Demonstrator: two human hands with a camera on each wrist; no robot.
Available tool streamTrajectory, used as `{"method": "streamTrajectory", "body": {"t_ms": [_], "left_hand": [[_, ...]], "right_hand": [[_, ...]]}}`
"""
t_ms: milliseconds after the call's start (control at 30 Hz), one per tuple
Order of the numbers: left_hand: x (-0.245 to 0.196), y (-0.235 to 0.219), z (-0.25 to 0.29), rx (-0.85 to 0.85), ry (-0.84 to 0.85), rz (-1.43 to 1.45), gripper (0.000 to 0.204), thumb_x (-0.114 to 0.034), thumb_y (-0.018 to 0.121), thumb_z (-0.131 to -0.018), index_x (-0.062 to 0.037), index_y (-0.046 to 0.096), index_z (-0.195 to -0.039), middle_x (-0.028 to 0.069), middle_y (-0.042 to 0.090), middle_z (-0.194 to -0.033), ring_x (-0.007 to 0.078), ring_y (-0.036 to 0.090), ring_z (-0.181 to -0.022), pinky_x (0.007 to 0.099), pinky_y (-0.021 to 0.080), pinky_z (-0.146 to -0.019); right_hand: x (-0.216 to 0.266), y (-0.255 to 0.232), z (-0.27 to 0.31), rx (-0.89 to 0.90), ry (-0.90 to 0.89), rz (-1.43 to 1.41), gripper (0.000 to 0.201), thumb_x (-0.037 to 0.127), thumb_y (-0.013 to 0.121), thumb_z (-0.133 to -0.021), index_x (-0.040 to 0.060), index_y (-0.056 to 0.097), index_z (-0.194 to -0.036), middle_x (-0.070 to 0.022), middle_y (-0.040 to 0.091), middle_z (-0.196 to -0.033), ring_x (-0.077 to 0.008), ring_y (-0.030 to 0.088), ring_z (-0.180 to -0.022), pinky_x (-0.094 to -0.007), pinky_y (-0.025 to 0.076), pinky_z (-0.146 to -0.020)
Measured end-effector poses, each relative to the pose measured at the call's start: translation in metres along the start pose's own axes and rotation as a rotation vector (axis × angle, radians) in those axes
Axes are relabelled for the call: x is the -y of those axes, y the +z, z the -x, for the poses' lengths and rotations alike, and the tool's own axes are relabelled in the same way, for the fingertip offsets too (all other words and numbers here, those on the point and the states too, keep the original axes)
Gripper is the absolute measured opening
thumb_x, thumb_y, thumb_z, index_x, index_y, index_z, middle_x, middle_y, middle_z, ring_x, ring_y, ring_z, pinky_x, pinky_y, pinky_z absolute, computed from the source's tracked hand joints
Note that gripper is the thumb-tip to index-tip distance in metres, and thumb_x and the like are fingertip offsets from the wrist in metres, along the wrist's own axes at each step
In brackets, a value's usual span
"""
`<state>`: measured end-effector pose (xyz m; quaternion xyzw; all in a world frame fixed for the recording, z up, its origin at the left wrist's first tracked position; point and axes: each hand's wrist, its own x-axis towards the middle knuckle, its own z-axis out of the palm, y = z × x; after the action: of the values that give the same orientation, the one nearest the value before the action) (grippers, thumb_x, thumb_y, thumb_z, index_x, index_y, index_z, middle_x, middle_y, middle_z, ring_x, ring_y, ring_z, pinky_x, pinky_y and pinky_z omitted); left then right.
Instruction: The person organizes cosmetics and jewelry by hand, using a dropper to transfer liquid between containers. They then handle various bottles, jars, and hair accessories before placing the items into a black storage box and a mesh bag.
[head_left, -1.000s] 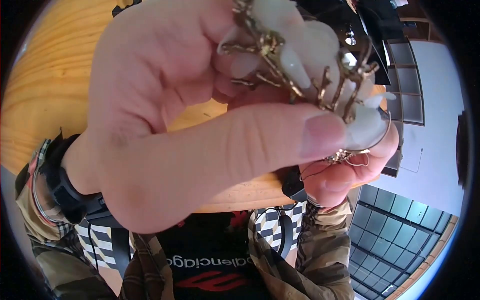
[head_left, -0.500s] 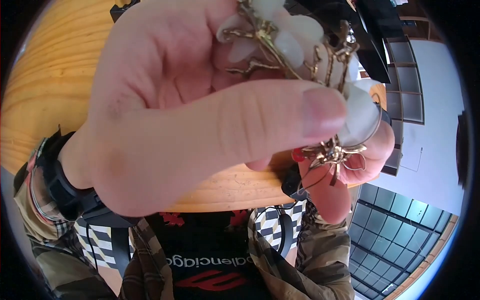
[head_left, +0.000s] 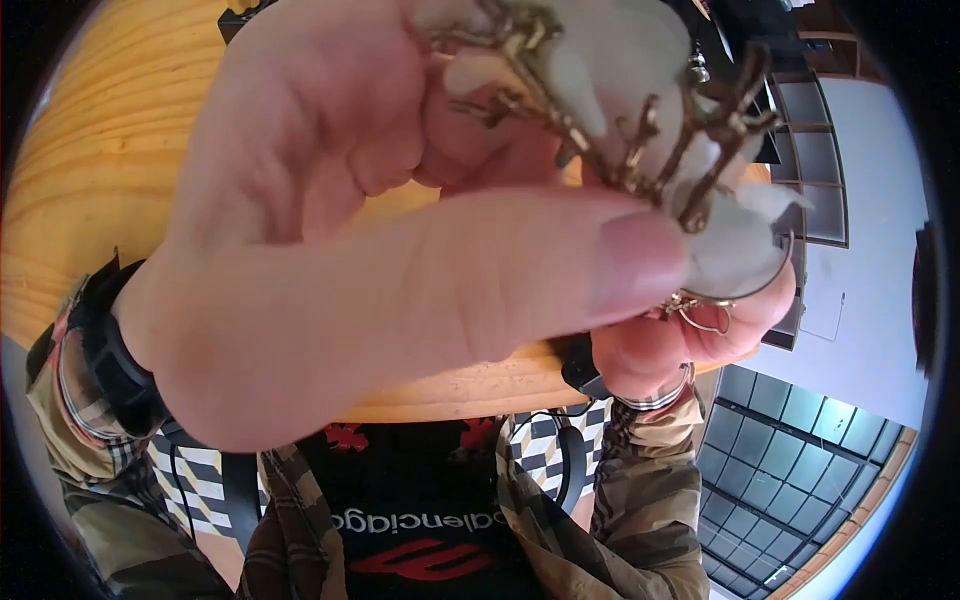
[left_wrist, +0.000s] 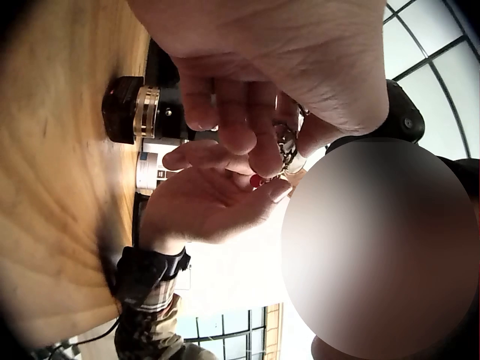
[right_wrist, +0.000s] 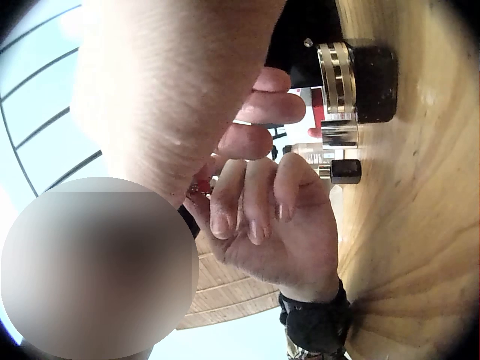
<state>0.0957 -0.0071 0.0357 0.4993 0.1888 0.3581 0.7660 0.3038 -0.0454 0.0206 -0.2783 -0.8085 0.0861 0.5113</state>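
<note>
An ornament (head_left: 730,250) of white translucent petals on gold-coloured twigs is held up close before the head camera. My left hand (head_left: 330,270) pinches it, thumb across the front with the tip at the base of the twigs. At its lower right end my right hand (head_left: 690,345) grips the part with thin gold wire loops, partly hidden behind the petals. In the left wrist view a small red bead (left_wrist: 256,181) shows near the right thumb tip. The right wrist view has the left hand's fingers (right_wrist: 257,214) curled, with much of the ornament hidden behind the hands.
A wooden table (head_left: 100,150) lies beneath the hands. A dark jar with a gold band (left_wrist: 120,111) stands on it in the left wrist view. Beside such a jar in the right wrist view is a small black-capped bottle (right_wrist: 346,172). Shelves (head_left: 815,165) line the right side.
The ornament tilted up, then came back down, its twigs now closer to the camera. The right fingers have closed in over the gold cluster and red bead that showed half a second ago.
</note>
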Motion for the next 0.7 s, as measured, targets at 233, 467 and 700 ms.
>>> {"method": "streamTrajectory", "body": {"t_ms": [233,467,700], "left_hand": [[0.004,-0.009,-0.002,0.108,0.104,-0.084,0.039,-0.023,0.081,-0.075,-0.0066,0.056,-0.1,0.0005,0.057,-0.089,0.0088,0.057,-0.073,0.0216,0.042,-0.066],[0.012,-0.029,-0.01,0.235,0.257,-0.213,0.04,-0.021,0.083,-0.071,-0.0079,0.055,-0.096,-0.0003,0.055,-0.089,0.0091,0.056,-0.08,0.0218,0.039,-0.069],[0.024,-0.024,-0.004,0.293,0.125,0.209,0.042,-0.02,0.088,-0.078,-0.0042,0.057,-0.101,0.0038,0.062,-0.08,0.0121,0.058,-0.066,0.0224,0.041,-0.062]], "right_hand": [[-0.003,-0.006,-0.001,0.004,-0.022,-0.017,0.041,0.039,0.081,-0.085,0.0002,0.068,-0.087,-0.0105,0.068,-0.078,-0.0223,0.063,-0.062,-0.0318,0.048,-0.058],[-0.014,-0.005,-0.004,0.006,-0.049,-0.03,0.04,0.039,0.082,-0.084,0.0007,0.071,-0.084,-0.0103,0.069,-0.075,-0.023,0.064,-0.058,-0.0315,0.048,-0.054],[-0.003,-0.008,0.001,0.037,-0.068,-0.027,0.038,0.038,0.083,-0.082,0.0014,0.073,-0.082,-0.0101,0.069,-0.073,-0.0244,0.064,-0.056,-0.0317,0.048,-0.052]]}}
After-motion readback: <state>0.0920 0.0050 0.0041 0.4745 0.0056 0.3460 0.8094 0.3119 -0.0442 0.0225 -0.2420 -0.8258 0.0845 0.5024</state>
